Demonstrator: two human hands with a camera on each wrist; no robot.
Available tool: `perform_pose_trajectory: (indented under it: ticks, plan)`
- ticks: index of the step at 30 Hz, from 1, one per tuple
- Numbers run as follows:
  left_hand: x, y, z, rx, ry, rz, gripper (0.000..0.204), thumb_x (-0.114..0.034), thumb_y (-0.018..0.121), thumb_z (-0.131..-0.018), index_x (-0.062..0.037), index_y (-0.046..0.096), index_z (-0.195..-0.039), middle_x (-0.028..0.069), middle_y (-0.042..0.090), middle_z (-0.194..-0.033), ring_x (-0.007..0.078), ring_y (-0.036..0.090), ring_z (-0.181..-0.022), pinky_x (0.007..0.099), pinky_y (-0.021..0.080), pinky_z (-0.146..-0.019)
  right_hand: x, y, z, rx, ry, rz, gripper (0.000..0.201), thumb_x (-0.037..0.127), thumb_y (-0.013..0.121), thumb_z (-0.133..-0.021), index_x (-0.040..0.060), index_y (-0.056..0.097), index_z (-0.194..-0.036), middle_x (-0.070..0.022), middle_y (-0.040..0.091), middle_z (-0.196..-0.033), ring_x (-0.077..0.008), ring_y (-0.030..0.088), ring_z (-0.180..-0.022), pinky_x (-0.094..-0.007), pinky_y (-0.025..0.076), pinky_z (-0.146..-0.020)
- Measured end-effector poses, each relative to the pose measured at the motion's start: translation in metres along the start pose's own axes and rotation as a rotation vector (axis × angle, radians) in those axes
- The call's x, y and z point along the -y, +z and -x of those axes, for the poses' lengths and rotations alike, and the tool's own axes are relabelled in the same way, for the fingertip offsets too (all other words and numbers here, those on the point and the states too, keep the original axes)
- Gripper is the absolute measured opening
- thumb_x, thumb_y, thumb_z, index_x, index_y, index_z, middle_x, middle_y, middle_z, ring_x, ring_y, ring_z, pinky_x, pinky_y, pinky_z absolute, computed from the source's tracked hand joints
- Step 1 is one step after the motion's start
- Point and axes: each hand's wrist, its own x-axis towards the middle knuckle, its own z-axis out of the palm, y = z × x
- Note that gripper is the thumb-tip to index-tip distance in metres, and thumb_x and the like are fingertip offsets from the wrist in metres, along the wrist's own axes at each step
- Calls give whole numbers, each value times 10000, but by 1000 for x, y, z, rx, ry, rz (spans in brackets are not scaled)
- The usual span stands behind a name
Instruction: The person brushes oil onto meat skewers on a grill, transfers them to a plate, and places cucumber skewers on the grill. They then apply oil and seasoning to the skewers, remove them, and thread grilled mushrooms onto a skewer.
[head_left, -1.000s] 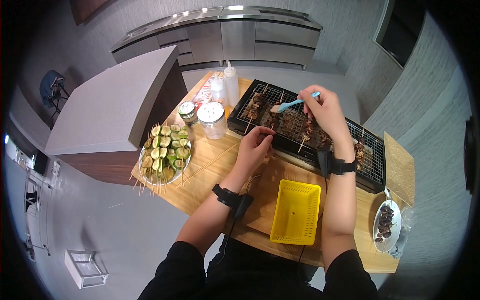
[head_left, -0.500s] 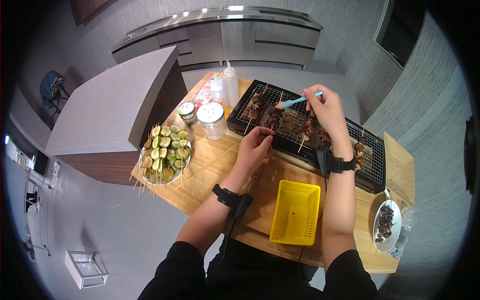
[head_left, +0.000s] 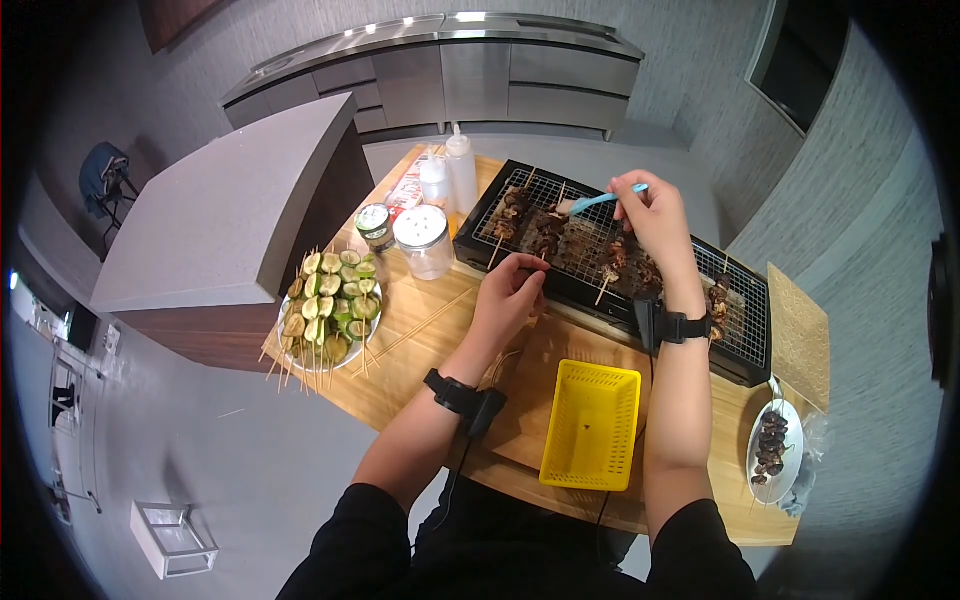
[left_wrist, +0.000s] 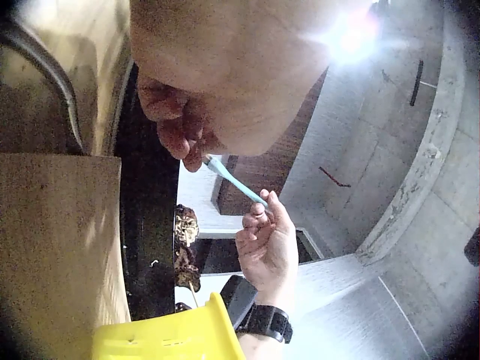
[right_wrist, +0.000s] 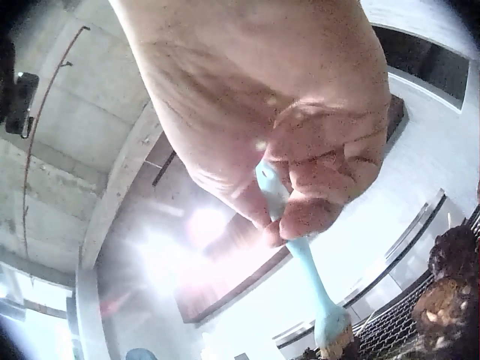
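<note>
My right hand (head_left: pixel 656 228) grips the light blue handle of a basting brush (head_left: pixel 603 200) above the black grill (head_left: pixel 572 290). The brush's pale bristles (right_wrist: pixel 337 346) point down at the far end of a skewer of dark browned meat (head_left: pixel 548 232) on the wire mesh. Between thumb and fingers, my left hand (head_left: pixel 508 298) pinches the near end of that skewer at the grill's front edge. Other meat skewers lie on the mesh, one to the left (head_left: pixel 511 214) and several to the right.
A plate of skewered green vegetable slices (head_left: pixel 330 310) stands at left, beside shaker jars (head_left: pixel 424 240) and squeeze bottles (head_left: pixel 461 170). The yellow basket (head_left: pixel 590 425) sits near my body. At far right, a white plate (head_left: pixel 790 440) holds dark skewers.
My right hand and the brush have shifted slightly right, with the bristles now nearer the skewer's far end. The left hand keeps its place on the skewer.
</note>
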Motion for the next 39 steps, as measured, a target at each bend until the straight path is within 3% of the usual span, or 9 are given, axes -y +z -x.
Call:
perform_pose_trajectory:
  ticks: [11, 14, 17, 39]
  plan:
    - [-2, 1, 0, 0, -4, 12, 149, -76, 618, -1051, -11, 632, -1184, 12, 651, -734, 66, 576, -611, 232, 453, -565, 20, -1, 7, 160, 50, -13, 196, 205, 665, -1056, 36, 738, -989, 12, 652, -668, -46, 557, -577, -231, 423, -531]
    - [-4, 1, 1, -1, -12, 11, 148, -76, 615, -1052, -10, 631, -1184, 12, 650, -729, 66, 573, -606, 231, 451, -563, 26, -3, 8, 161, 46, -150, 206, 211, 663, -1057, 40, 736, -969, 11, 648, -666, -48, 561, -577, -230, 433, -531]
    - [-4, 1, 1, 2, -9, 9, 147, -75, 614, -1052, -10, 631, -1183, 12, 649, -727, 65, 571, -603, 231, 450, -561, 27, -3, 9, 244, 106, -54, 208, 217, 661, -1059, 43, 733, -972, 12, 647, -672, -49, 568, -584, -228, 438, -527]
    - [-4, 1, 1, -6, -11, -6, 142, -75, 620, -1051, -11, 634, -1177, 8, 653, -741, 64, 586, -618, 227, 459, -568, 9, 3, 4, 78, 52, -77, 214, 226, 668, -1056, 38, 738, -980, 13, 641, -663, -44, 544, -559, -230, 421, -526]
